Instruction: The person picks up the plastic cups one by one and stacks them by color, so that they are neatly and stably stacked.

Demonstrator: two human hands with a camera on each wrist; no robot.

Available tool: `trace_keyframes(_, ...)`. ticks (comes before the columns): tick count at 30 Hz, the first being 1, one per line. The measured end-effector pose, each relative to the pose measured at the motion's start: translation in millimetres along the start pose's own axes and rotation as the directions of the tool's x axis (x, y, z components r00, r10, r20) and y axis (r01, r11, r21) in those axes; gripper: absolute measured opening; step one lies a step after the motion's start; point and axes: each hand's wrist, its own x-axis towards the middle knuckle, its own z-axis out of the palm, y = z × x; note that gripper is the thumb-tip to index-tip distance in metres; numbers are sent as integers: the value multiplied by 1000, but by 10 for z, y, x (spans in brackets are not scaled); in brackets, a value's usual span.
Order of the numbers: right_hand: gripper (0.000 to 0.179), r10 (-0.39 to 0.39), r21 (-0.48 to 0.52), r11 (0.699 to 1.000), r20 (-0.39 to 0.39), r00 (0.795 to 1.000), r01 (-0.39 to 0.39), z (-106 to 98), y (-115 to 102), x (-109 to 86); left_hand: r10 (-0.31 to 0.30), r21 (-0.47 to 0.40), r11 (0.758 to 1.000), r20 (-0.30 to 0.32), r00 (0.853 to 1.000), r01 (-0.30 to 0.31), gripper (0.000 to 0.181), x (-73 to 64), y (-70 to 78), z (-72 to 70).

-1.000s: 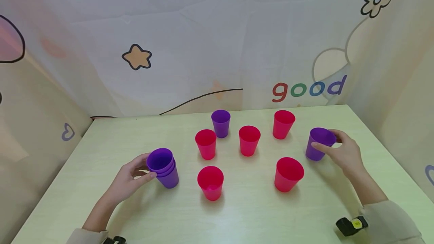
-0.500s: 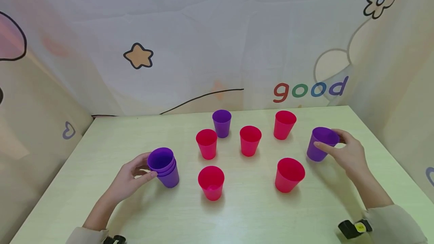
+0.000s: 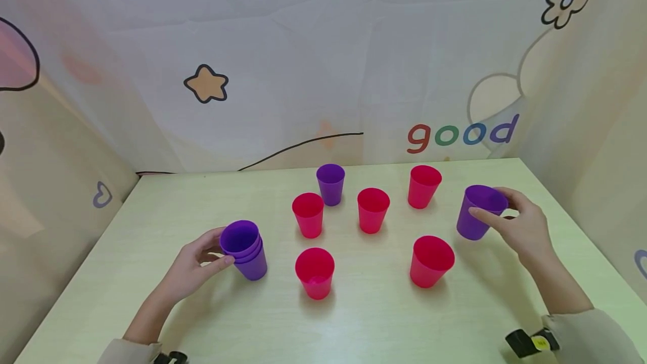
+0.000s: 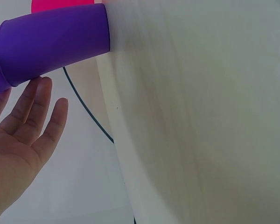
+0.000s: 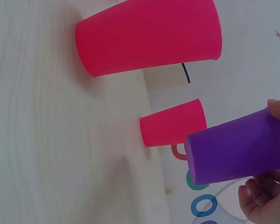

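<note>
My left hand (image 3: 194, 268) holds a stack of nested purple cups (image 3: 254, 265) by its upper part, thumb on the near side and fingers behind. The stack stands upright on the table at the left. In the left wrist view, fingertips (image 4: 45, 84) touch the side of the purple stack (image 4: 60, 39); the thumb is out of sight there. On the right, my right hand (image 3: 525, 229) grips a single purple cup (image 3: 470, 221) near its rim, between thumb and fingers. The right wrist view shows this purple cup (image 5: 238, 149) raised off the tabletop, its base apart from the wood.
Several red cups stand upright between the hands, among them a near left red cup (image 3: 315, 282), a near right one (image 3: 427, 268) and a far right one (image 3: 422, 190). Another purple cup (image 3: 331, 187) stands at the back of the pale table (image 3: 369, 324), before a printed cloth (image 3: 303, 60).
My right hand has lifted the single purple cup slightly off the table and moved a little to the right. The left hand and its stack stay in place.
</note>
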Motion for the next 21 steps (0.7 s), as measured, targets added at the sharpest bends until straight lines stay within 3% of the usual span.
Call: trace_keyframes(21,67,-60,44,997,24,998,59,-53,-210,-93,6,-4,1000,-1,1000,-6,41,-3,2,1)
